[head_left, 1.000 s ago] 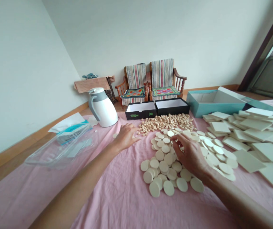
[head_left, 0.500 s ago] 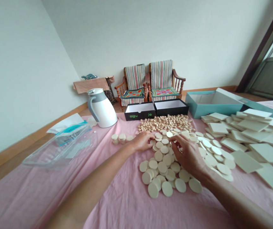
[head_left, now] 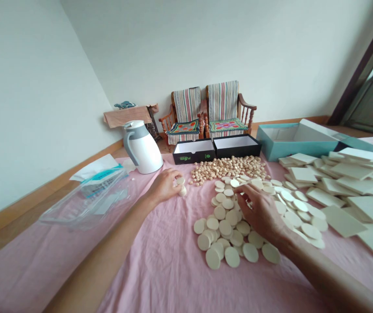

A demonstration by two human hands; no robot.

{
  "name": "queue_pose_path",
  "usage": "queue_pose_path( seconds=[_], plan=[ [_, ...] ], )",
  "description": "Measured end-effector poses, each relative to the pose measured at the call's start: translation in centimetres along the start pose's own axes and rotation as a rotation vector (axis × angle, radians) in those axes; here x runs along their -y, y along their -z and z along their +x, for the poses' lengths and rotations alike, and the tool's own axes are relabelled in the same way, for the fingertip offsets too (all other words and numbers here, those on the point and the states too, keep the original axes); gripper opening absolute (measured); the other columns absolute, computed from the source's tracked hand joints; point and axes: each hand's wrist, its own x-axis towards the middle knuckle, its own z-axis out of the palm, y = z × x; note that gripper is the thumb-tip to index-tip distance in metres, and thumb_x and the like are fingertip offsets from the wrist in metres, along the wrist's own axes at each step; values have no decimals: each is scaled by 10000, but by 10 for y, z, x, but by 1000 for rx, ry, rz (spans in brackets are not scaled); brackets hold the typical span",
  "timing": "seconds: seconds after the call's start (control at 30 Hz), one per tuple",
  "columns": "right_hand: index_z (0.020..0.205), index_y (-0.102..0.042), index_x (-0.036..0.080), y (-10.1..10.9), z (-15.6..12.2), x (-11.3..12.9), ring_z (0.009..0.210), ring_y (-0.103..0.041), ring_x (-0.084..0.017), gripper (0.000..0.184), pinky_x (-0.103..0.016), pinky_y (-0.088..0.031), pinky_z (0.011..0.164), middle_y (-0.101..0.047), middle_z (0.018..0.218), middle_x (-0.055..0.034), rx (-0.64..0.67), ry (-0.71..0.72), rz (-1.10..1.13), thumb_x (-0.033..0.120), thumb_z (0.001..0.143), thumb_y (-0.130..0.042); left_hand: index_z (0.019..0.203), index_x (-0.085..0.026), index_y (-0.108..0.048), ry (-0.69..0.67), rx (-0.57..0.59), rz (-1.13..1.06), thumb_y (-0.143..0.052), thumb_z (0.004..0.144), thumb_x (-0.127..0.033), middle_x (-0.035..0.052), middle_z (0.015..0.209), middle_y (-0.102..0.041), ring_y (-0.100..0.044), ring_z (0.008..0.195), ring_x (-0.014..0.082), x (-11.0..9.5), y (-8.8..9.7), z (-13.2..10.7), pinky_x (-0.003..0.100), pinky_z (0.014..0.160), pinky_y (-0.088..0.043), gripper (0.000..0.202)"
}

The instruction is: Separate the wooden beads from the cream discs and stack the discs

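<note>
My left hand is closed, pinching a small pale round disc between thumb and fingertips. That disc is right over a short stack of discs on the pink cloth; whether it touches the stack I cannot tell. The other stacks beside it are hidden behind this hand. My right hand hovers over the loose pile of pale round discs, its fingers loosely curled and apart from the thumb. Its fingertips are close to discs at the pile's far side, and no held disc shows in it.
Small tan wooden pieces lie beyond the discs, before two black boxes. Square pale boards and a teal box are at the right. A white jug and a clear plastic tray stand left.
My left hand has moved left from the disc pile to the small stacks, with a disc in its fingers. My right hand stays over the pile. The view has shifted slightly.
</note>
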Motion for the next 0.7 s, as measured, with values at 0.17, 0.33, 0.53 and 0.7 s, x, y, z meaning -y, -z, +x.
queue_pose_path(
  seconds=[0.17, 0.33, 0.53, 0.7],
  plan=[
    [892, -581, 198, 0, -1, 0, 667, -552, -132, 153, -255, -401, 634, -601, 825, -17, 3, 4, 11, 178, 838, -439, 884, -188, -679, 41, 58, 161, -611, 684, -262, 58, 895, -637, -569, 873, 229, 4, -3, -5, 335, 778, -398, 224],
    [885, -586, 201, -1, -1, -1, 672, -548, -139, 156, -260, -402, 638, -601, 823, -20, -3, -1, 3, 181, 838, -438, 886, -211, -683, 60, 103, 207, -619, 690, -280, 58, 923, -641, -565, 918, 252, 3, -11, -8, 386, 826, -354, 218],
    [882, -586, 196, 2, 1, 2, 680, -546, -139, 156, -257, -401, 637, -598, 820, -22, -13, -4, -2, 177, 835, -438, 962, -212, -679, 14, 19, 101, -620, 733, -274, 65, 991, -652, -550, 973, 248, -9, -9, -5, 391, 860, -358, 244],
    [872, -586, 191, 4, 1, 4, 663, -543, -133, 152, -252, -399, 625, -597, 810, -23, -22, 1, -3, 169, 829, -442, 967, -220, -677, -230, 99, -150, -589, 802, -268, 46, 994, -671, -576, 963, 212, -39, -21, -3, 348, 874, -399, 193]
  ],
)
